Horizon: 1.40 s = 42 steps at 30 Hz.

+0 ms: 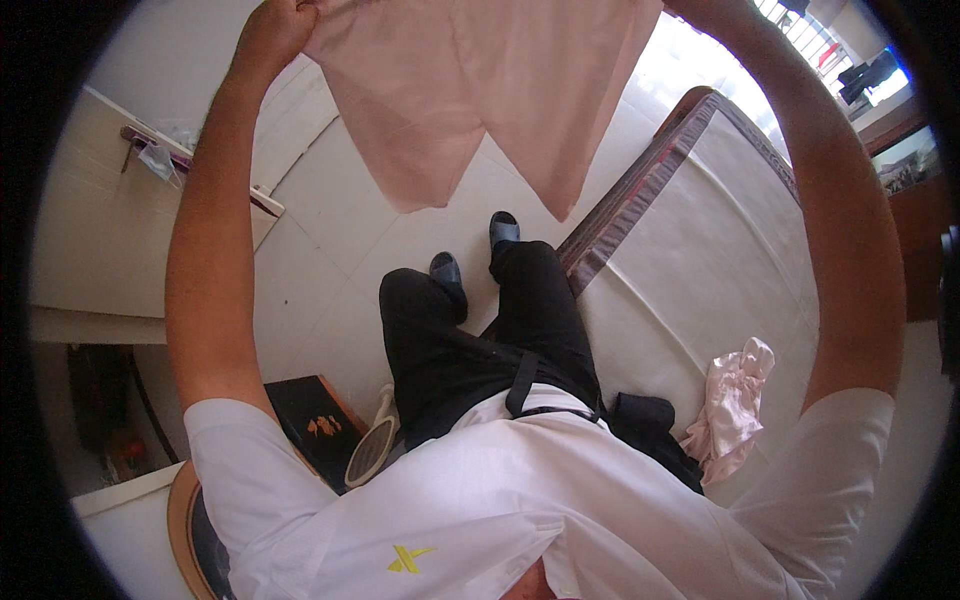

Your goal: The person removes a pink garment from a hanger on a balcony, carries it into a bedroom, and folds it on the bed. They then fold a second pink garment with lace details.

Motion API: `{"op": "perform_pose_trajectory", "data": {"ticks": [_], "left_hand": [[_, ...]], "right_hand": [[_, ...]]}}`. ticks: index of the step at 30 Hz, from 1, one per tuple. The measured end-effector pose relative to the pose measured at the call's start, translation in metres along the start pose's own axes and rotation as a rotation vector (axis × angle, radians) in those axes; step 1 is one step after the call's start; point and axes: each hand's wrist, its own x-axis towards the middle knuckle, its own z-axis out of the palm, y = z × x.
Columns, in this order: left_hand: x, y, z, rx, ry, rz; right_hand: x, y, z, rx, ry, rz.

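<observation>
Pale pink, thin fabric trousers or shorts (pixel 480 82) hang spread out in front of me, with two legs tapering to points over the floor. My left hand (pixel 279 34) pinches their upper left corner, fingers closed on the cloth. At the upper right, my right hand (pixel 709 13) grips the opposite corner; the picture's top edge cuts off part of it. The garment's top edge is also partly out of view. On the bed to my right lies a crumpled pink satin garment (pixel 731 412), beside a dark cloth (pixel 645 414).
A bed (pixel 697 277) with a pale cover and patterned border stands close on my right. To my left are a pale cabinet (pixel 97 240) with a hanging face mask (pixel 157 160), a black box (pixel 315 420) and an electric mosquito racket (pixel 373 450). Tiled floor (pixel 322 300) lies below.
</observation>
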Motion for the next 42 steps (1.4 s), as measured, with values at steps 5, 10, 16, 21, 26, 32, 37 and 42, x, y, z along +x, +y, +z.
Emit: {"op": "perform_pose_trajectory", "data": {"ticks": [5,10,16,21,26,32,37,42], "left_hand": [[0.000,0.013,-0.010,-0.213,-0.163,-0.011],[-0.006,0.045,-0.009,-0.469,-0.323,-0.330],[-0.012,0.063,-0.009,-0.418,-0.363,-0.004],[-0.034,0.076,0.004,-0.553,-0.501,-0.081],[-0.057,0.089,0.015,-0.494,-0.736,-0.067],[-0.053,0.062,0.007,-0.270,-0.635,-0.150],[-0.041,0.018,0.002,-0.327,-0.555,-0.212],[-0.035,0.017,-0.008,-0.588,-0.500,-0.352]], "right_hand": [[0.004,-0.015,-0.002,-0.014,0.023,0.092],[0.008,-0.003,0.015,0.256,0.196,0.027],[0.015,0.016,0.041,0.192,0.369,-0.229],[0.020,0.000,0.012,0.057,0.116,-0.164],[0.024,-0.001,0.003,-0.032,0.045,-0.132],[0.014,0.001,0.007,-0.030,0.141,-0.336],[0.000,-0.013,-0.020,0.227,0.072,-0.058],[-0.005,-0.009,-0.013,0.019,0.027,-0.082]]}}
